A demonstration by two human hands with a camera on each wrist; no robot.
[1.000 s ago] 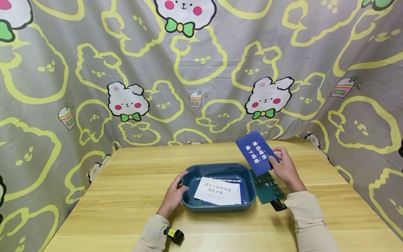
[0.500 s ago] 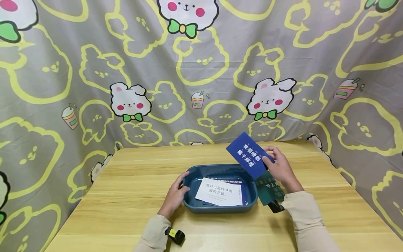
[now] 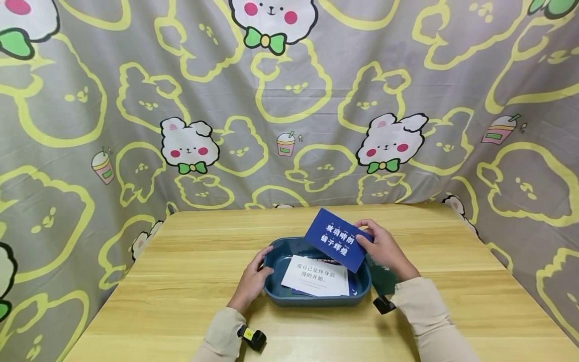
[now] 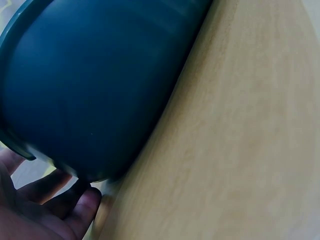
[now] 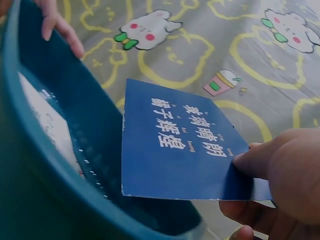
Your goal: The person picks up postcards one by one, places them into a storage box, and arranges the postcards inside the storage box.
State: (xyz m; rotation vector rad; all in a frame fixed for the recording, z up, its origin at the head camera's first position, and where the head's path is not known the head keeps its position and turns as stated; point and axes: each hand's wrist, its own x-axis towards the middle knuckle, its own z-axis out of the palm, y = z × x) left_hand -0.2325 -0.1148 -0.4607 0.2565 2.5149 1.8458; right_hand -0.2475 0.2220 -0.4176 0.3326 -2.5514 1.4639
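Observation:
My right hand [image 3: 384, 250] pinches a blue card [image 3: 338, 240] with white Chinese characters, thumb on top and fingers beneath. The card is tilted over the right part of a dark teal plastic basin [image 3: 316, 301]. Inside the basin lies a white card [image 3: 314, 277] with dark print, on top of other cards, one of them blue. My left hand [image 3: 251, 279] grips the basin's left end; its fingers [image 4: 82, 207] touch the outer wall in the left wrist view. A dark green card [image 3: 383, 277] lies right of the basin, partly hidden by my right hand.
The basin stands on a light wood-grain table [image 3: 181, 281]. Behind and at both sides hangs a grey curtain [image 3: 253, 95] with yellow outlines and white rabbits. A black wrist camera [image 3: 384, 304] sits at the right cuff, another black camera [image 3: 255, 341] at the left.
My right hand has carried the blue card left and down, from beside the basin to over it, turning it flatter. The left hand stays at the basin's end.

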